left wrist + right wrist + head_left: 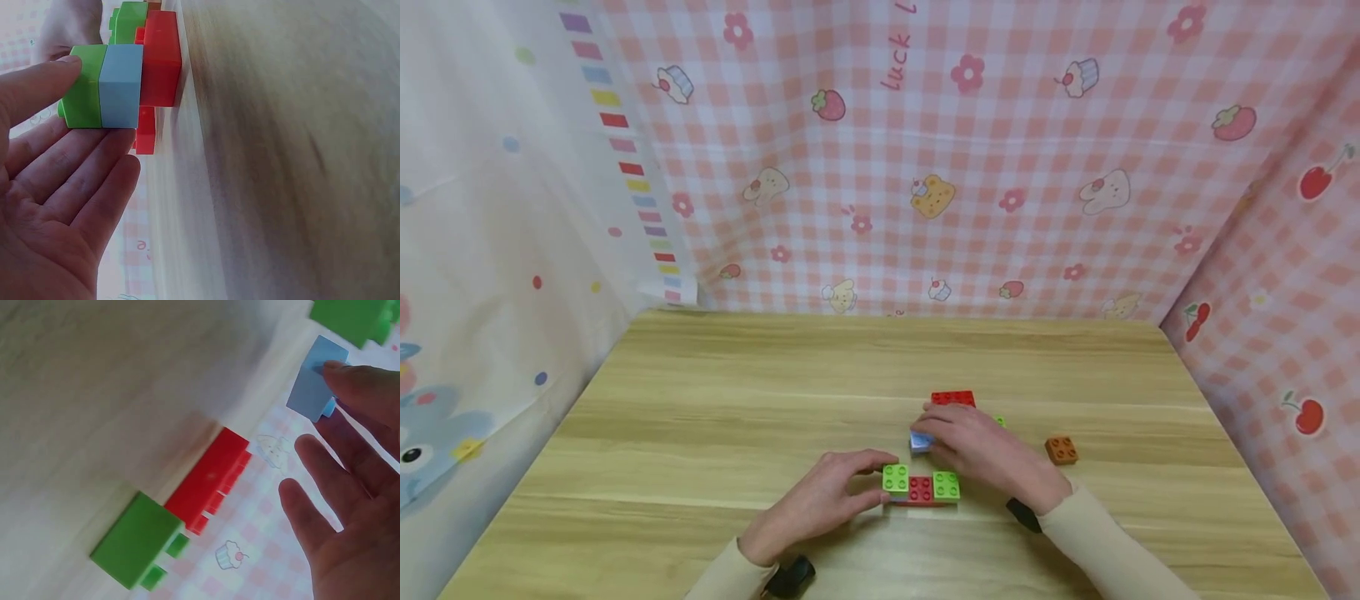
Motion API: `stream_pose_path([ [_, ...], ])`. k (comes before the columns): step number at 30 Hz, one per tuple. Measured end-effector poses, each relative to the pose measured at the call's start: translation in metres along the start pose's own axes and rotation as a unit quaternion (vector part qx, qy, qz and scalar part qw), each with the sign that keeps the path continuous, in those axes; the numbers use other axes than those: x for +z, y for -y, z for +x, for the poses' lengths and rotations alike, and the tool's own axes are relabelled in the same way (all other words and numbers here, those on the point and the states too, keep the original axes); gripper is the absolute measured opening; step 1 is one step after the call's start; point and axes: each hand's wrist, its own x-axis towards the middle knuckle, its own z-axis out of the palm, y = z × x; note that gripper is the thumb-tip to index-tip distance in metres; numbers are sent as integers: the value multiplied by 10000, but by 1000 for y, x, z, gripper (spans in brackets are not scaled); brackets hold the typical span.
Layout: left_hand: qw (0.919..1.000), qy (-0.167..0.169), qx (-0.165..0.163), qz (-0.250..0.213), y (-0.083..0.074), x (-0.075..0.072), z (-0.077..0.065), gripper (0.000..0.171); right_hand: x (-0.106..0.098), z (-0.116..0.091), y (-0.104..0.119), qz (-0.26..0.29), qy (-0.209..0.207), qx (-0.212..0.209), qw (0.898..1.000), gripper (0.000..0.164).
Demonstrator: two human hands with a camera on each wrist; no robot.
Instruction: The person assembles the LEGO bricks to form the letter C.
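The left-hand grip (823, 497) pinches a square lime-green plastic brick (895, 478) atop a red-based brick assembly (921, 490) on the wood-grained counter (737, 400); the right-hand grip (985, 446) pinches a light-blue plastic brick (920, 442) just behind.

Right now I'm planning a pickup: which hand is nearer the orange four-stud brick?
Right: right hand is left of the orange four-stud brick; left hand, farther left.

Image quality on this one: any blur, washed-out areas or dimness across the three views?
Head: fairly even light, studs on the orange brick readable; left wrist: tabletop hazy, curtain washed out; right wrist: tabletop blurred, dim in places, edges of the blue brick clearer.
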Motion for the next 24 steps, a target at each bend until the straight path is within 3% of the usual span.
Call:
stream_pose_path([
  [10, 9997, -65, -132, -184, 1, 0, -1, 36, -12, -6, 13, 150, -382, 74, 9991, 39],
  [24, 9995, -169, -35, -267, 1, 1, -1, 33, -17, -14, 31, 463, -369, 407, 9974, 42],
])
